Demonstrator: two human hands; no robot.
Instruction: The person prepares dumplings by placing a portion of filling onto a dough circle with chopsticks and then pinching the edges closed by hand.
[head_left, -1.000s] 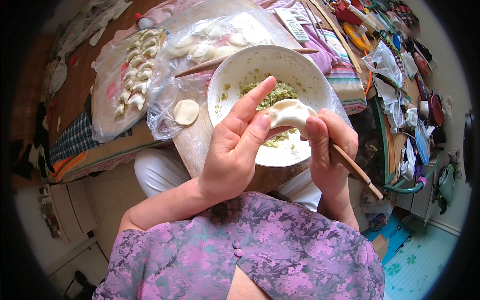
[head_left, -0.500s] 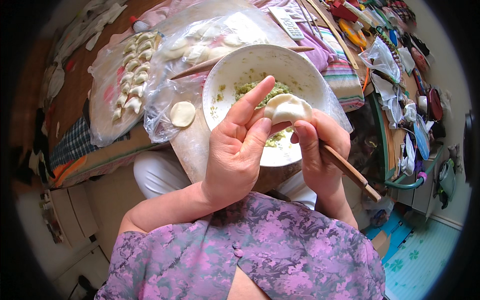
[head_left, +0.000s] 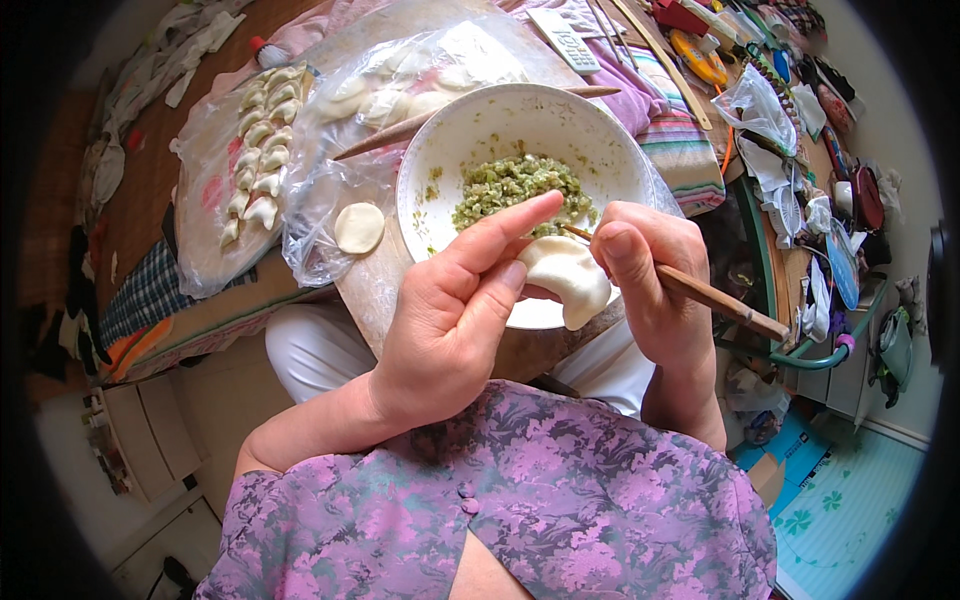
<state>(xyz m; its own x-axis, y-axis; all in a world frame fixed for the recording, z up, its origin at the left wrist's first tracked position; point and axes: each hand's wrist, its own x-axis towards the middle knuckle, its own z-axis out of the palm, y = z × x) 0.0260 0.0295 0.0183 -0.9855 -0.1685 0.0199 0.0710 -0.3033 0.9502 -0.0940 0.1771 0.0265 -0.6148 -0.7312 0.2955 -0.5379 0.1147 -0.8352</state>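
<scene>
My left hand (head_left: 445,310) pinches a folded white dumpling (head_left: 567,282) by one end, between thumb and fingers, with the index finger stretched out above it. Closed around brown wooden chopsticks (head_left: 722,300), my right hand (head_left: 655,270) is just right of the dumpling, apart from it. The chopsticks' tip pokes out past the fingers toward the bowl. Below both hands stands a wide white bowl (head_left: 420,170) with chopped green filling (head_left: 515,185). To its left, one round dough wrapper (head_left: 360,228) lies flat on the board (head_left: 375,290).
Finished dumplings (head_left: 268,155) stand in rows on a plastic-covered board at left. More pale dough pieces (head_left: 400,95) lie under clear plastic. Behind the bowl rests a tapered rolling pin (head_left: 385,138). A white remote (head_left: 565,42) lies farther back; cluttered shelving (head_left: 790,200) lines the right.
My right hand has let go of the dumpling and moved slightly right. The dumpling now hangs tilted, held by my left hand alone. The chopsticks have swung to a flatter angle.
</scene>
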